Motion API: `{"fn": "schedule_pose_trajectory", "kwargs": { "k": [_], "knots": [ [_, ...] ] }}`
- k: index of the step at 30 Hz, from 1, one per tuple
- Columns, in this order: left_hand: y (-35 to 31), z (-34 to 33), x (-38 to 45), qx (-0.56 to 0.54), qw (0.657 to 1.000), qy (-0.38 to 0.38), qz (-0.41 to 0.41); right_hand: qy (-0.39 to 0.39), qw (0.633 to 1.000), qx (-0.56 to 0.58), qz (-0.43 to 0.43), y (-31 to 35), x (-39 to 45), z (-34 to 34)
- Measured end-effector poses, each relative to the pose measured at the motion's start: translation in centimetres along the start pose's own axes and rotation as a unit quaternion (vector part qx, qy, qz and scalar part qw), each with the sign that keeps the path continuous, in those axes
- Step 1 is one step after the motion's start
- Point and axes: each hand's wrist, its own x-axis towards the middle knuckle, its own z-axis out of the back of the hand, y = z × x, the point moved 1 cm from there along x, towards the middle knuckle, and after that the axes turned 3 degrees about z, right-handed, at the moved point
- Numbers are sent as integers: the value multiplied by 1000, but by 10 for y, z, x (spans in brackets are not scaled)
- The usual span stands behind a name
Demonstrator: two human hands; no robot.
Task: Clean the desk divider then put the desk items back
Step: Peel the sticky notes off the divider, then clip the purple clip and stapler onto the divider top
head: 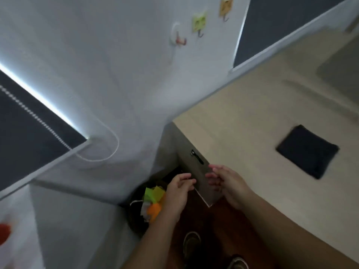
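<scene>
From the head camera, the grey desk divider (108,78) rises to the left of the bench (242,117) and well above both hands, which hang low in the picture over the floor. The left hand (177,193) hovers above a dark waste bin (136,216) holding green and orange scraps; its fingers are loosely bent and grip nothing. The right hand (229,185) faces it, close beside but apart, fingers relaxed and spread, also holding nothing. Both sit in front of the bench's end panel, near a small black handle (197,157). A dark folded cloth (308,151) lies on the bench top, well to the right of the hands.

The whole picture is blurred. The bin is half covered by the left hand and forearm, and what its scraps are cannot be told. Two shoes (192,243) show at the bottom edge, one cut off.

The divider is plain pale grey fabric with a light frame. Three small hooks (199,24) sit on it near the top, two with coloured backings, and a thin white cord (108,144) loops across its lower part.
</scene>
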Motion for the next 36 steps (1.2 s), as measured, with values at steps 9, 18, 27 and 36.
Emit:
{"fn": "schedule_pose_trajectory", "kwargs": {
  "k": [9, 18, 27, 36],
  "knots": [
    [-76, -164, -50, 141, 956, 243, -86, -208, 948, 211, 115, 39, -108, 157],
    [-59, -341, -163, 225, 864, 429, -137, -393, 836, 322, 207, 4, -257, 309],
    [15, -476, -276, 313, 763, 549, -139, -528, 739, 378, 177, -84, -372, 425],
    [85, -580, -285, 439, 693, 532, -211, -562, 743, 347, 110, -112, -391, 498]
  ]
}}
